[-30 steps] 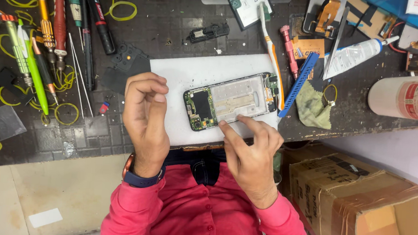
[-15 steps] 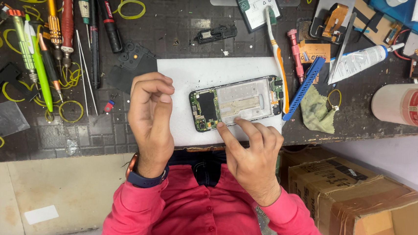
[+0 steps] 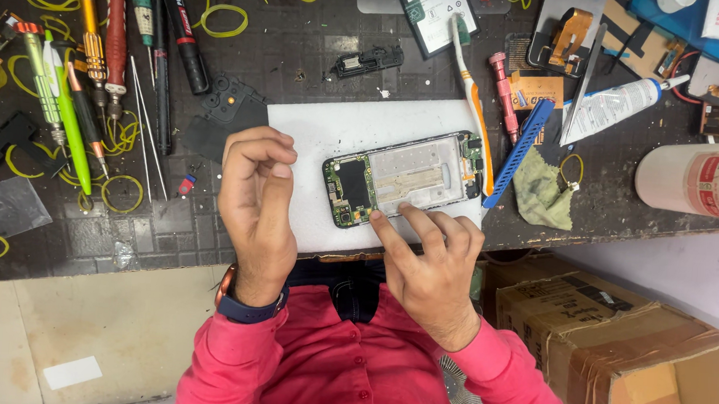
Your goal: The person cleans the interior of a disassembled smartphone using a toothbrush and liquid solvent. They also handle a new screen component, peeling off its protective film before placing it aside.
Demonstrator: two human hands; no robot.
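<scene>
An opened phone lies on a white mat, its green circuit board and metal frame showing. My right hand rests at the phone's near edge, fingers spread, with the index fingertip on the frame next to the board. Left of the phone, my left hand is raised over the mat with its fingers curled against the thumb. I see nothing between them. There is a watch on that wrist.
Screwdrivers and tweezers lie at the left among yellow rubber bands. Right of the phone are a toothbrush, a blue tool, a green cloth, a glue tube and a white cylinder. A cardboard box stands below the bench.
My right hand has spread out and moved its index fingertip up onto the phone's near edge. The left hand has stayed curled in about the same place.
</scene>
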